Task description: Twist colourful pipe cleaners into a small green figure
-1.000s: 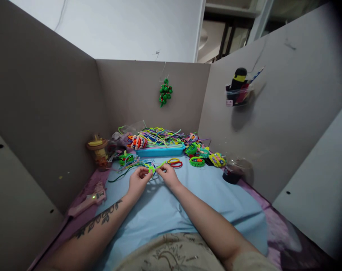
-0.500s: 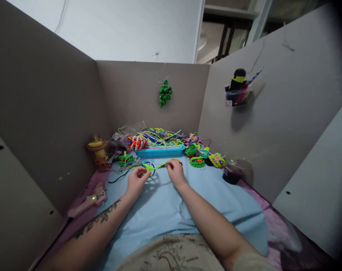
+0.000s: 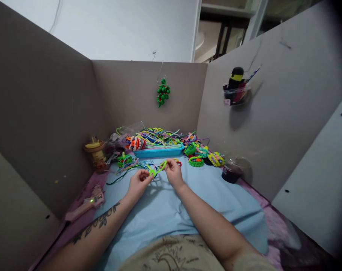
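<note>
My left hand [image 3: 137, 183] and my right hand [image 3: 173, 173] are both pinched on a neon green pipe cleaner piece [image 3: 156, 170] held just above the light blue cloth [image 3: 165, 210]. The left fingers grip its coiled end, the right fingers grip the loose end, which bends into a small loop. Behind the hands lie loose coloured pipe cleaners [image 3: 131, 165] and a yellow and red loop [image 3: 177, 162].
A blue tray [image 3: 158, 152] heaped with pipe cleaners stands at the back. Finished coiled rings [image 3: 196, 162] lie to its right, beside a dark cup [image 3: 230, 174]. A pink glue gun [image 3: 84, 203] lies at left, a yellow spool stand [image 3: 95, 150] behind it. Cardboard walls enclose the space.
My right hand pulled the green end out to the right, then came back toward the left hand, bending the strand into a loop. The view shifted slightly.
</note>
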`<state>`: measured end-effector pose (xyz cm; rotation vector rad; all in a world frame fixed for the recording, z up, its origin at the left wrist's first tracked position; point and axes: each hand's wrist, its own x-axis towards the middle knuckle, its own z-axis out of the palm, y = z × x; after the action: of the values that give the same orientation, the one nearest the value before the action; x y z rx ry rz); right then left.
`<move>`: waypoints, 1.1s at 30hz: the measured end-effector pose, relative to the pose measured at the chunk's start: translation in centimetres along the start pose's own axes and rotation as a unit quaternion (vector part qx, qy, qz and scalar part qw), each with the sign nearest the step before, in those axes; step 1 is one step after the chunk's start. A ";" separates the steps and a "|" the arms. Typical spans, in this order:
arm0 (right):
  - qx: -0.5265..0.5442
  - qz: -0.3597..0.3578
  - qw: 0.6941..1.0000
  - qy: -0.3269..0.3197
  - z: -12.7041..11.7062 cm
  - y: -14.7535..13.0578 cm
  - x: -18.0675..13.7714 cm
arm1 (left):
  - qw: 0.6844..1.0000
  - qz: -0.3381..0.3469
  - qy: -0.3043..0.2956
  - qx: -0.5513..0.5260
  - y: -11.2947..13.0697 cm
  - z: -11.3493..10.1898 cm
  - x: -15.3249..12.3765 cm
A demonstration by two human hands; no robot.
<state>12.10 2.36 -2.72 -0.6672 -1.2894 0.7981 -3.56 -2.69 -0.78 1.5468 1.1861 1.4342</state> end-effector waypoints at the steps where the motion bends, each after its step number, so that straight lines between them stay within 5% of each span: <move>1: 0.004 -0.005 1.000 -0.005 0.1 -0.2 -0.1 | 1.000 0.000 -0.003 0.002 0.1 0.0 -0.1; 8: 0.034 0.043 0.997 -0.056 0.6 -1.3 -0.2 | 1.000 0.006 -0.007 0.009 0.3 0.1 -0.2; 16: -0.114 0.009 0.982 -0.151 0.3 -1.0 -0.3 | 0.999 0.029 -0.013 0.017 0.0 -0.1 -0.2; 25: 0.038 0.184 0.956 -0.226 1.1 -0.9 -0.8 | 0.996 0.060 0.002 0.060 -0.5 -0.5 -0.1; 33: 0.114 0.172 0.945 -0.254 2.1 -0.7 -1.6 | 0.998 0.045 0.026 0.029 -0.2 -0.4 0.0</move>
<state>9.98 0.62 -2.72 -0.5200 -1.5270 1.4534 -3.96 -2.67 -0.95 1.6298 1.2112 1.5199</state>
